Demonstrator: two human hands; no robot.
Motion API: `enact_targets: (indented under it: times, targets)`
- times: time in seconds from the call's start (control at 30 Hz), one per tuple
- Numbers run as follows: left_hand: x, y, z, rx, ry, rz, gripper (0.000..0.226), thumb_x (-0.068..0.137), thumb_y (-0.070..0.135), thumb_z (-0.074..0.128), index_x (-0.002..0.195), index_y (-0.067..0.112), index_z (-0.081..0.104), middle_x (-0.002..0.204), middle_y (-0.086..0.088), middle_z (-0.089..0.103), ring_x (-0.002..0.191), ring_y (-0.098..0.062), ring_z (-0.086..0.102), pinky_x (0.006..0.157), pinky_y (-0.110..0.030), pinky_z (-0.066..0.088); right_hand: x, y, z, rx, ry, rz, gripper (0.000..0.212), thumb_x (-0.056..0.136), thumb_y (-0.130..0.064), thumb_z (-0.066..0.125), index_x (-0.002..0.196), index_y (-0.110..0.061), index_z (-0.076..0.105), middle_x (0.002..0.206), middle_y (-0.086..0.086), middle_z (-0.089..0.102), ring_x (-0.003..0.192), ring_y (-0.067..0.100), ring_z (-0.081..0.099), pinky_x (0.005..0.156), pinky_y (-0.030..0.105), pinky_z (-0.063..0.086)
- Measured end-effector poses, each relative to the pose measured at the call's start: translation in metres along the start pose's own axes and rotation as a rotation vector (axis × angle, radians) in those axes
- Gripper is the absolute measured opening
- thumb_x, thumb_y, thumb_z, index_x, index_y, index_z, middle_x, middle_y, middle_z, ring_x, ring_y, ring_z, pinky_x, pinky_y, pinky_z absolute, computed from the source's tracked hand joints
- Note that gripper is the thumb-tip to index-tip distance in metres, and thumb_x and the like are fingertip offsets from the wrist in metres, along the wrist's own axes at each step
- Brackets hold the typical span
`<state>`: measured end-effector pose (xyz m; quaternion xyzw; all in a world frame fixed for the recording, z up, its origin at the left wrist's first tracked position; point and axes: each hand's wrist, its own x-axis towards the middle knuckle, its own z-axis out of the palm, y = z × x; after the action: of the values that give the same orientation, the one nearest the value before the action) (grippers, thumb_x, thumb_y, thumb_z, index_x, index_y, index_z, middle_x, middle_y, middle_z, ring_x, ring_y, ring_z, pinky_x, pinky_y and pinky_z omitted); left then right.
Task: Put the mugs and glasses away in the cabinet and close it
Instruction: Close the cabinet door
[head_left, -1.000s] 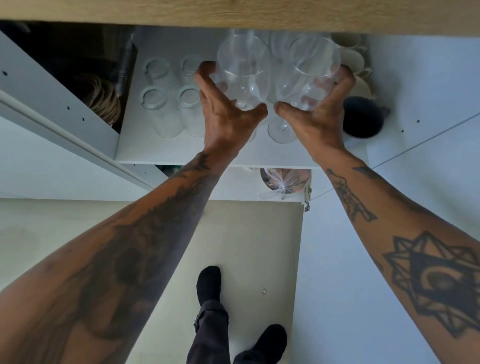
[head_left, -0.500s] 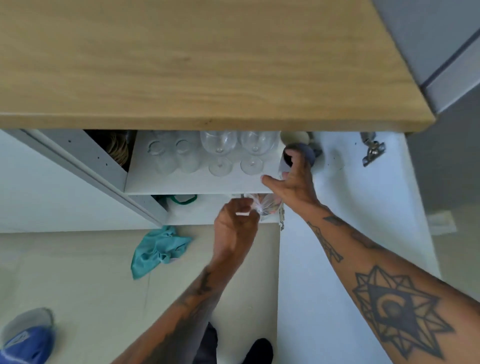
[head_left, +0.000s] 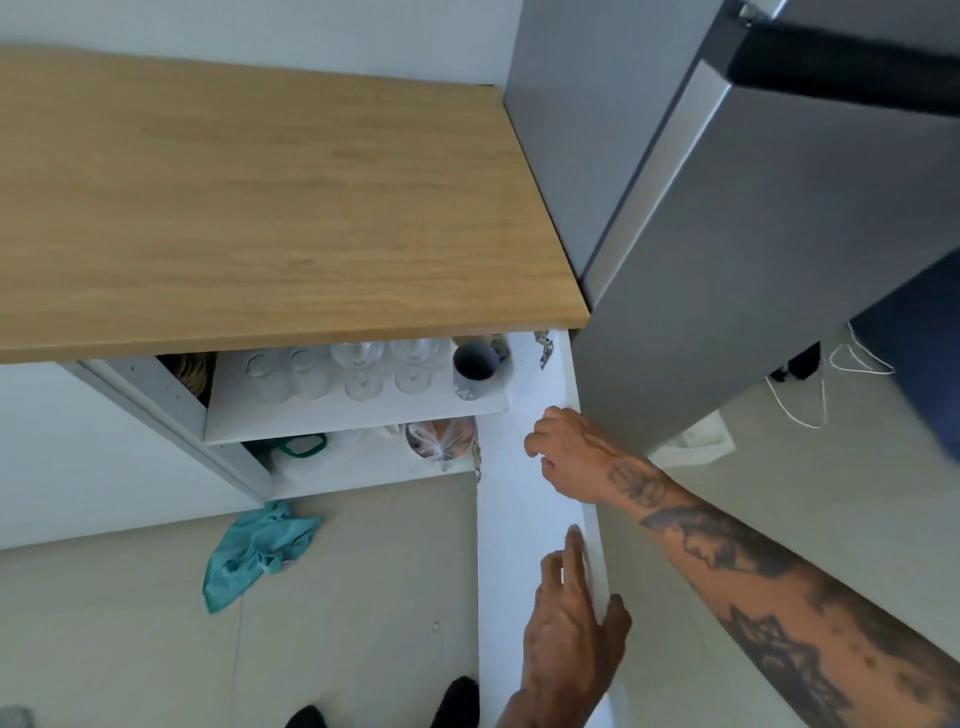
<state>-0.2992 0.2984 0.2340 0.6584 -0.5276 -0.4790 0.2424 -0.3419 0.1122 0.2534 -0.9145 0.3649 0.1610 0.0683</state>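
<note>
Bright even daylight, wide-angle distortion, blurred edges

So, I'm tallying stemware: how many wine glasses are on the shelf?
2 wine glasses: one beside the tumblers, one nearer the grey mug. The countertop may hide others behind.
</note>
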Motion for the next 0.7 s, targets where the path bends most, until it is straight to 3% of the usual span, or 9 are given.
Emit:
enact_targets:
  times: [0.17, 0.37, 0.53, 0.63, 0.7]
  targets:
    - [-0.007, -0.009, -0.028, 0.044, -0.027, 0.016, 0.078, 0.102, 0.039, 0.049, 0.163, 0.021, 0.004, 0.151, -0.003, 0.039, 0.131, -0.022, 0.052, 0.103, -0.031, 0.046, -0.012, -0.032, 0.011, -0.063, 0.071, 0.067, 0.029, 0.097, -0.014, 0.041, 0.102, -0.009, 0.069, 0.094, 0.006, 0.069, 0.096, 0.025, 0.059, 0.122, 0.035, 0.016]
    - [-0.022, -0.033, -0.072, 0.139, 0.054, 0.059, 0.066, 0.107, 0.033, 0.038, 0.163, 0.02, 0.005, 0.156, -0.002, 0.037, 0.133, -0.021, 0.05, 0.107, -0.031, 0.044, 0.02, -0.067, 0.013, 0.099, 0.214, 0.261, 0.027, 0.095, -0.013, 0.044, 0.097, -0.012, 0.071, 0.091, 0.003, 0.072, 0.094, 0.024, 0.06, 0.112, 0.029, 0.026]
    - [-0.025, -0.07, -0.119, 0.353, 0.15, 0.083, 0.058, 0.109, 0.03, 0.029, 0.163, 0.024, 0.009, 0.154, 0.002, 0.041, 0.129, -0.019, 0.054, 0.102, -0.031, 0.047, 0.055, -0.106, 0.011, 0.149, 0.292, 0.391, 0.027, 0.096, -0.012, 0.042, 0.098, -0.014, 0.068, 0.09, 0.002, 0.072, 0.092, 0.023, 0.063, 0.115, 0.032, 0.023]
    - [-0.031, -0.092, -0.152, 0.477, 0.225, 0.066, 0.061, 0.107, 0.028, 0.04, 0.162, 0.027, 0.016, 0.143, 0.006, 0.053, 0.115, -0.017, 0.063, 0.091, -0.031, 0.054, 0.068, -0.135, 0.003, 0.221, 0.352, 0.422, 0.028, 0.098, -0.014, 0.038, 0.093, -0.015, 0.065, 0.083, 0.002, 0.071, 0.086, 0.024, 0.063, 0.115, 0.038, 0.026]
    - [-0.04, -0.107, -0.179, 0.575, 0.28, 0.1, 0.066, 0.102, 0.029, 0.053, 0.161, 0.026, 0.024, 0.127, 0.005, 0.064, 0.098, -0.017, 0.069, 0.078, -0.031, 0.057, 0.07, -0.159, -0.001, 0.243, 0.359, 0.387, 0.029, 0.1, -0.018, 0.035, 0.098, -0.018, 0.063, 0.09, -0.001, 0.07, 0.094, 0.02, 0.063, 0.12, 0.04, 0.021]
